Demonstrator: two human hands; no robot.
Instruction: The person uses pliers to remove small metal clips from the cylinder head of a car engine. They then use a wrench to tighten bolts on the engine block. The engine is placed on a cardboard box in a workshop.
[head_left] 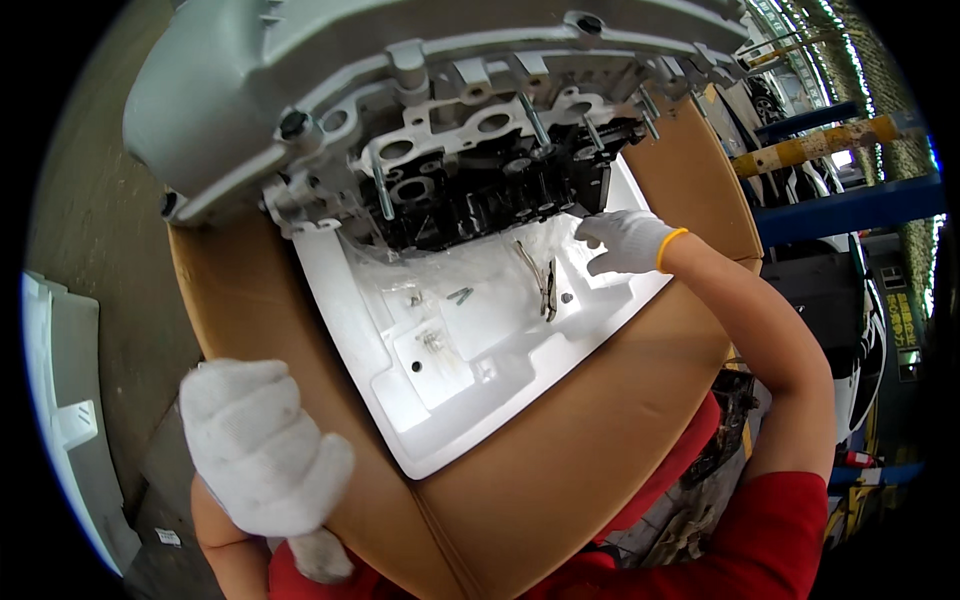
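Note:
My left hand [255, 450], in a white knitted glove, is closed in a fist above the near left cardboard flap. A pale, blurred end [322, 556] sticks out below it; what it is I cannot make out. On the other side, my right hand [628, 243], in a white glove with a yellow cuff, reaches in with fingers apart. Its fingertips are by the lower right corner of the engine [480, 195], which has a silver-grey casing, black lower parts and projecting studs. Whether they touch it is unclear.
Under the engine is a white foam tray [420, 455] inside an opened cardboard box [560, 450]. Clear plastic film [400, 275], a slim pliers-like tool [547, 285] and small metal pins [460, 294] lie in the tray. A yellow-and-blue post [820, 148] stands at right.

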